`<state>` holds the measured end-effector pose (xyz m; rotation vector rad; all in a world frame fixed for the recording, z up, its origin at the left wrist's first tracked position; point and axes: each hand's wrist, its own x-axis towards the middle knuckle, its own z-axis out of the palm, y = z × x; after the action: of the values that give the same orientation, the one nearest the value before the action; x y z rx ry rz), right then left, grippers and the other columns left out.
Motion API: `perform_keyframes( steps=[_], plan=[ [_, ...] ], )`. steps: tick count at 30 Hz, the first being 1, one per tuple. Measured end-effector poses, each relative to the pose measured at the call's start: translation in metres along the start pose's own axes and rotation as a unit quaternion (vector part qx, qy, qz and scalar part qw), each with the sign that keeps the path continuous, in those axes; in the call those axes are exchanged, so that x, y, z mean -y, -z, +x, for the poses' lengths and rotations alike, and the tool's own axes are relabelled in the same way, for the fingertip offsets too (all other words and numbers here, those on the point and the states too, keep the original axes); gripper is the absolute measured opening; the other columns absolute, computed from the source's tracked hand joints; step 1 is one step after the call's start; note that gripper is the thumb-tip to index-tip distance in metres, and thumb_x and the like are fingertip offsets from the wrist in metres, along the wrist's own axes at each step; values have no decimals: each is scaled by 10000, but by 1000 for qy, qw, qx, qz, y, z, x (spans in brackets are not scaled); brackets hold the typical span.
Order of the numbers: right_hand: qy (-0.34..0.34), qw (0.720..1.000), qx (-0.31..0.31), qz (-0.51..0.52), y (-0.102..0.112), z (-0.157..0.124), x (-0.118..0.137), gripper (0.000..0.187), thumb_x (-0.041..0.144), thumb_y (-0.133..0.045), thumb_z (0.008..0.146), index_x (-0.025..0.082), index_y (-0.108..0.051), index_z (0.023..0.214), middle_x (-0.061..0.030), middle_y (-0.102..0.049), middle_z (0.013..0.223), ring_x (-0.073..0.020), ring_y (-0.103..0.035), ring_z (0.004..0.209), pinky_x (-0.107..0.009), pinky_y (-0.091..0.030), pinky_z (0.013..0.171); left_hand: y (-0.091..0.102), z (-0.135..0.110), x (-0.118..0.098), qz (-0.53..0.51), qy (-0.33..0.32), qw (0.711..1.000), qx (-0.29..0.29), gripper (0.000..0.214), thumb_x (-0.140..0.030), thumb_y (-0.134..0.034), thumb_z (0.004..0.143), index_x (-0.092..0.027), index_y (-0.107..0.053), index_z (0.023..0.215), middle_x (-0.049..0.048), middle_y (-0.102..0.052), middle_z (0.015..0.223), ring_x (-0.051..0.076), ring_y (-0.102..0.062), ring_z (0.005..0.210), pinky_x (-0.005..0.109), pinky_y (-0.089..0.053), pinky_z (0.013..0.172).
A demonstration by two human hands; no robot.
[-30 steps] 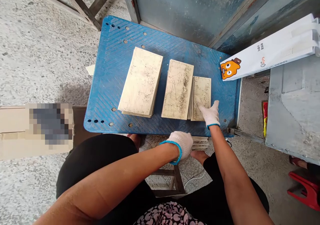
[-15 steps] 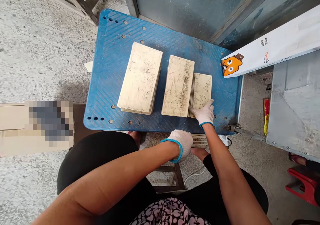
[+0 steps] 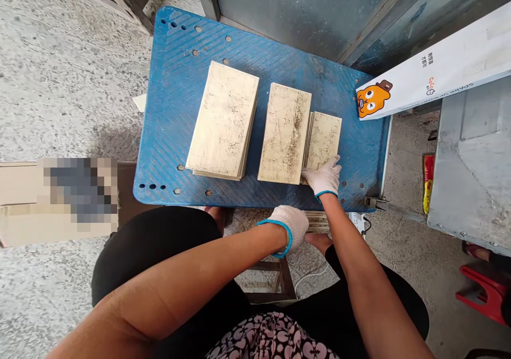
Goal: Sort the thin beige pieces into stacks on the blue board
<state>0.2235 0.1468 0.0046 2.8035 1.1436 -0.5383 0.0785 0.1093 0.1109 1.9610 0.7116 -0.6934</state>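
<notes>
Three stacks of thin cream boards with dark smudges lie on a blue plastic tabletop: a left stack [image 3: 223, 119], a middle stack [image 3: 284, 133] and a lower right stack [image 3: 324, 138]. My right hand [image 3: 324, 179], in a white glove with a blue cuff, grips the near end of the right stack, thumb on its left side and fingers across toward its right edge. Just below the table's near edge, my gloved left hand [image 3: 293, 223] is curled closed beside another pile of boards [image 3: 317, 220]. Its fingertips are hidden, so what it holds cannot be seen.
The blue table [image 3: 171, 98] has a metal frame at its right edge. A white printed bag [image 3: 435, 66] overlaps its right corner, close to a grey metal cabinet [image 3: 471, 162]. At left stands a cardboard box [image 3: 19, 205], and a red stool [image 3: 483, 292] at lower right.
The view has shifted slightly. Both hands keep nearly the same places, the right one at the near end of the right stack and the left below the table edge.
</notes>
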Motion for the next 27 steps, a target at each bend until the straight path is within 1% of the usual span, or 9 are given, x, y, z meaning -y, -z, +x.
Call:
perform_keyframes(
  steps=[3, 9, 13, 16, 18, 20, 23, 25, 27],
  plan=[
    [8, 1000, -15, -8, -4, 0, -1, 1325, 609, -798, 518, 100, -135, 1545, -251, -370, 1372, -419, -444, 1282, -502, -408, 1042, -1, 2, 0, 1, -2, 1000, 4, 422, -186, -607, 843, -49, -633, 1241, 259, -701, 1092, 369, -685, 1042, 477, -554, 860],
    [-12, 1000, -19, -3, -11, 2, 0, 1311, 595, -772, 535, 131, -91, 1554, -235, -389, 1340, -419, -469, 1248, -521, -440, 994, -3, 3, 0, 0, 6, 1000, 0, 405, -185, -626, 830, -79, -654, 1220, 258, -697, 1113, 358, -683, 1053, 475, -549, 873],
    [-18, 999, -34, -7, -14, 2, 3, 1280, 600, -753, 552, 150, -99, 1557, -233, -371, 1374, -409, -460, 1268, -527, -408, 1033, -2, 2, 1, 8, 0, 1000, 0, 386, -175, -612, 836, -68, -664, 1203, 260, -701, 1091, 363, -685, 1042, 472, -548, 867],
    [-6, 1000, -25, -5, -8, 0, 3, 1290, 613, -763, 543, 133, -122, 1554, -253, -324, 1439, -417, -392, 1338, -518, -372, 1071, 0, -1, 1, 20, -5, 1000, -6, 380, -176, -577, 856, -51, -659, 1205, 261, -697, 1092, 370, -684, 1033, 473, -550, 852],
    [8, 1000, -4, 9, 1, -5, -2, 1228, 647, -726, 593, 143, -150, 1553, -244, -281, 1502, -411, -352, 1378, -501, -359, 1088, 2, -3, 2, 25, -3, 1000, -7, 397, -173, -567, 857, -44, -647, 1224, 259, -693, 1107, 372, -683, 1032, 477, -549, 850],
    [8, 999, 13, 30, 13, -15, -14, 1117, 671, -658, 677, 190, -169, 1558, -196, -235, 1565, -384, -365, 1386, -479, -361, 1094, 5, -5, 2, 30, -1, 1000, -8, 414, -176, -573, 853, -43, -638, 1240, 257, -688, 1127, 374, -681, 1032, 480, -550, 849],
    [-10, 998, 18, 62, 30, -43, -47, 999, 665, -585, 769, 241, -163, 1569, -118, -211, 1611, -324, -366, 1404, -436, -346, 1122, 8, -8, 2, 39, -2, 999, -13, 405, -181, -570, 856, -54, -650, 1232, 256, -688, 1142, 377, -679, 1034, 485, -551, 849],
    [-29, 996, 23, 77, 34, -70, -75, 1006, 659, -593, 774, 241, -149, 1575, -107, -245, 1608, -304, -353, 1419, -422, -334, 1137, 8, -9, 1, 43, -7, 999, -19, 399, -178, -549, 863, -60, -656, 1229, 253, -691, 1141, 375, -678, 1037, 489, -548, 857],
    [-81, 993, 36, 74, 31, -100, -99, 1056, 652, -647, 733, 253, -151, 1577, -122, -282, 1595, -326, -413, 1378, -445, -372, 1109, 8, -9, 0, 47, -10, 999, -19, 395, -169, -532, 864, -67, -664, 1222, 245, -694, 1148, 369, -677, 1042, 483, -545, 870]
  ],
)
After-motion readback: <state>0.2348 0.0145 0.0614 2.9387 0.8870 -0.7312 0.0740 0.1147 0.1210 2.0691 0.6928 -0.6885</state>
